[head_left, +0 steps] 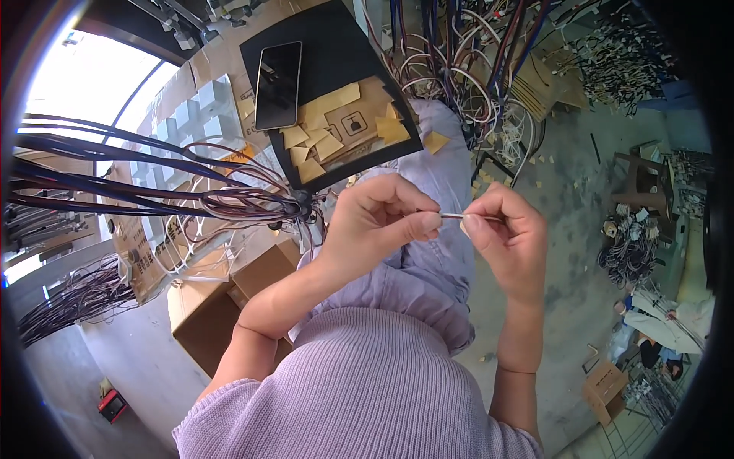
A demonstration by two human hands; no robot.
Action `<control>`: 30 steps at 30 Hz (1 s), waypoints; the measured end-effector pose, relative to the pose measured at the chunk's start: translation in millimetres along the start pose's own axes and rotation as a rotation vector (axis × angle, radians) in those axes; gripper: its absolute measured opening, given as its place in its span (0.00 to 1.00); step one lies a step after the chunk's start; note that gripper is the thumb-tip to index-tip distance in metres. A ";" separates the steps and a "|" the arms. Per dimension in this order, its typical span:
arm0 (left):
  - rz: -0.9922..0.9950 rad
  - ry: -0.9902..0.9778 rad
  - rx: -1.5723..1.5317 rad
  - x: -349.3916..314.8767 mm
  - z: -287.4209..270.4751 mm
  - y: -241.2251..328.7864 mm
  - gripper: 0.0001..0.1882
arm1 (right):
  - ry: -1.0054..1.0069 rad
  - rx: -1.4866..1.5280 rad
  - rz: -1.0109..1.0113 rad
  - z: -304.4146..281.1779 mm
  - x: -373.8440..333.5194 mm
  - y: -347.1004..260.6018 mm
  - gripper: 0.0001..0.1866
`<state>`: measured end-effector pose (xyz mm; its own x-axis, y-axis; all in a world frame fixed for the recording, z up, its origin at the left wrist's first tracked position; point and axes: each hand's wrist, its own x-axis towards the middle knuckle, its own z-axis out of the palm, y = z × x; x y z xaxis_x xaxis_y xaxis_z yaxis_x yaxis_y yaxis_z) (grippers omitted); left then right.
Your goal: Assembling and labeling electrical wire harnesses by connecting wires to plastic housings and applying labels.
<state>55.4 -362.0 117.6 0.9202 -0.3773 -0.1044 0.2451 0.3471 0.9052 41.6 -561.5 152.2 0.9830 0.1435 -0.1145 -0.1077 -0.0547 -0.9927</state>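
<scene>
Between my two hands a short stretch of thin brown wire [452, 216] is held level above my lap. My left hand [382, 222] pinches one end with thumb and forefinger. From the other side my right hand [505, 233] pinches it the same way, a small gap between the fingertips. Something small and pale shows at the right fingertips, too small to name. To the left of my left hand lies a bundle of brown, blue and white wires [252, 203], gathered at a dark tie. Beyond my hands is a black tray [375, 162] with several small yellow paper pieces [329, 145].
A smartphone [278, 86] rests on the tray's left side. More wires [459, 57] hang at the far right of it. White plastic blocks [206, 103] stand on cardboard at the left. An open cardboard box [229, 306] sits below. Wire heaps [631, 245] lie on the right.
</scene>
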 end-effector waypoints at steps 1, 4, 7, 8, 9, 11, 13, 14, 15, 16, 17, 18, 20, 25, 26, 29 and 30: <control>-0.075 -0.039 -0.101 1.8 -0.2 1.0 0.17 | -0.020 0.014 -0.004 -1.8 0.7 -1.5 0.03; -0.354 -0.359 -0.444 5.6 -4.5 7.1 0.44 | -0.105 0.000 -0.021 -3.4 1.6 -11.3 0.04; -0.466 -0.513 -0.706 3.8 -6.5 1.8 0.48 | -0.076 -0.109 -0.017 7.5 4.7 -17.9 0.04; -0.437 -0.561 -0.784 3.8 -5.5 1.0 0.48 | -0.076 -0.107 -0.018 6.8 4.3 -18.5 0.04; -0.407 -0.609 -0.861 3.7 -4.8 0.5 0.49 | -0.089 -0.166 -0.030 5.7 3.9 -18.8 0.04; -0.380 -0.645 -0.781 4.2 -6.1 -1.8 0.49 | -0.105 -0.223 -0.041 6.4 3.1 -19.5 0.03; -0.355 -0.679 -0.703 3.8 -7.6 -4.2 0.49 | -0.073 -0.246 -0.026 9.4 2.3 -20.6 0.03; -0.353 -0.706 -0.700 2.9 -7.2 -4.7 0.50 | -0.072 -0.245 -0.023 10.4 2.0 -21.8 0.03; -0.352 -0.733 -0.698 1.9 -6.8 -5.1 0.50 | -0.048 -0.267 -0.035 11.3 2.0 -22.8 0.04; -0.357 -0.733 -0.700 1.2 -6.5 -5.2 0.50 | -0.023 -0.289 -0.046 12.2 1.3 -24.0 0.04; -0.353 -0.739 -0.713 1.2 -6.6 -5.4 0.51 | -0.023 -0.288 -0.044 13.4 1.2 -25.6 0.04; -0.350 -0.746 -0.726 1.3 -6.5 -5.6 0.52 | -0.011 -0.292 -0.050 14.8 0.8 -27.6 0.04; -0.344 -0.761 -0.754 2.5 -7.3 -5.9 0.53 | -0.004 -0.291 -0.054 17.1 0.7 -30.3 0.04; -0.318 -0.829 -0.907 6.3 -7.8 -11.0 0.55 | 0.007 -0.391 -0.096 19.1 0.2 -37.9 0.05; -0.329 -0.839 -0.929 7.1 -7.4 -10.7 0.56 | 0.008 -0.389 -0.091 19.1 -0.2 -39.1 0.05; -0.350 -0.850 -0.969 7.5 -7.0 -11.4 0.55 | 0.030 -0.407 -0.106 19.8 -0.7 -41.8 0.06; -0.355 -0.855 -0.985 7.3 -7.2 -12.0 0.55 | 0.025 -0.437 -0.113 19.6 -0.6 -42.5 0.06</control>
<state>61.5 -362.7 103.1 0.3734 -0.8613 0.3447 0.8754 0.4501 0.1763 42.7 -539.9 193.7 0.9888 0.1489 0.0002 0.0685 -0.4530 -0.8889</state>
